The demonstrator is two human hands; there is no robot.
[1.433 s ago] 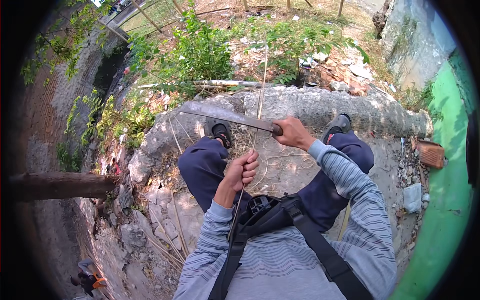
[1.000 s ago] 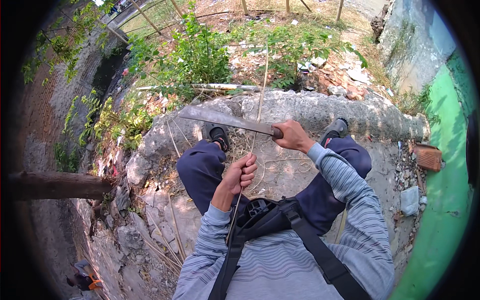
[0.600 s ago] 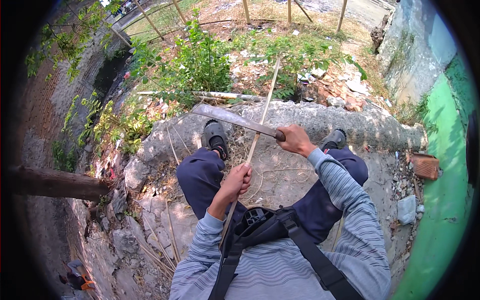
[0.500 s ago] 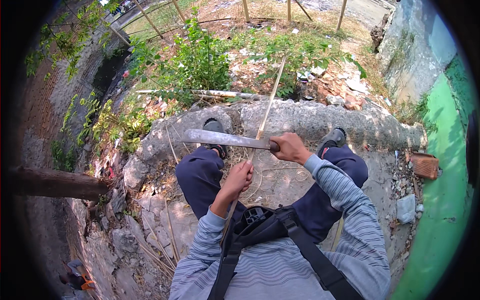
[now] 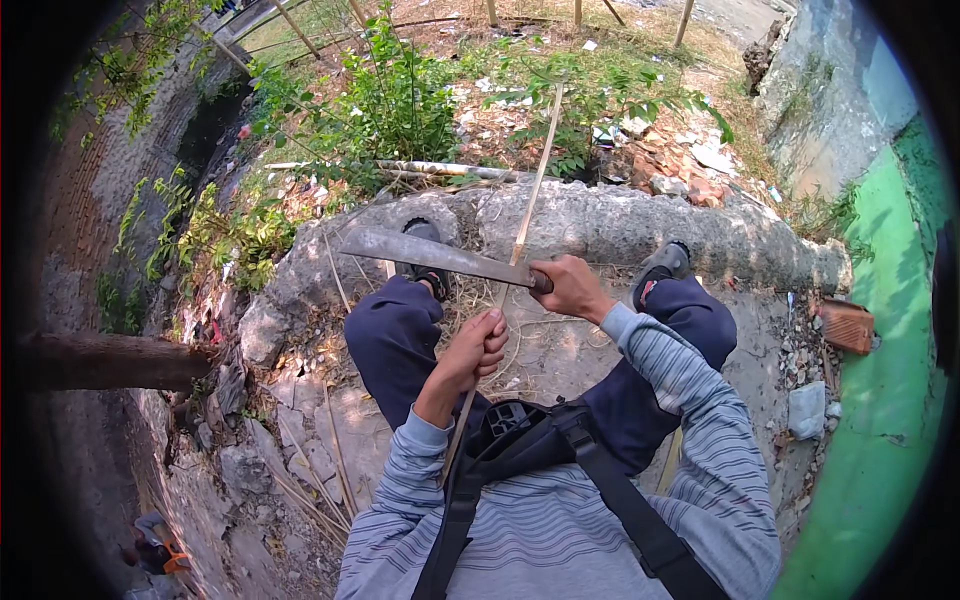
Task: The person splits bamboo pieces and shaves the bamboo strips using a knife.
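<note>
My right hand (image 5: 574, 288) is closed round the dark handle of a machete (image 5: 440, 255), whose broad blade points left and slightly away from me. Where the blade meets its handle, it crosses a long pale strip of split bamboo (image 5: 537, 185). My left hand (image 5: 474, 346) grips that strip just nearer to me than the blade. From there the strip runs back past my left side, and its far end reaches toward the plants. Whether the edge bites into the bamboo cannot be made out.
A low, rough stone ledge (image 5: 640, 225) lies beyond my feet. Several thin strips (image 5: 335, 450) are on the ground at left, near a brown log (image 5: 120, 362). At right are a reddish-brown block (image 5: 847, 326) and a green wall (image 5: 880, 400). A person (image 5: 155, 545) is at far lower left.
The machete's tip has swung slightly toward me and left, tilting the blade more. My right hand has shifted slightly up and left; my left hand keeps its grip on the strip.
</note>
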